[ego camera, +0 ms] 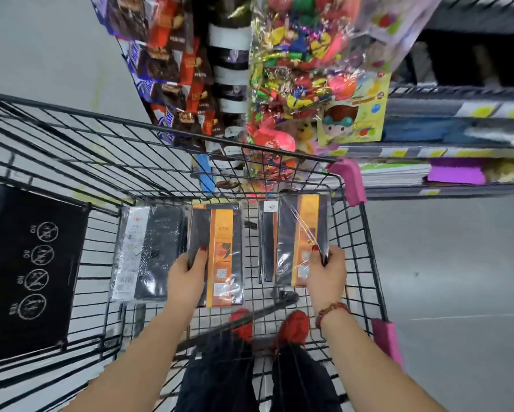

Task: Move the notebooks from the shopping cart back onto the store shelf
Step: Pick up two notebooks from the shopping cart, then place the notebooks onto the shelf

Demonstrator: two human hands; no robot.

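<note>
Head view: in the lower middle of the frame, the left hand (187, 272) has its fingers (201, 253) curled around the near edge of an orange-banded notebook (220, 251) lying in the shopping cart (351, 181). The right hand (327, 270) grips the near corner of a second orange notebook (300, 233) (plastic-wrapped, glinting). A black-and-white notebook (150, 254) lies further left. The store shelf (428, 151) runs along the right edge.
</note>
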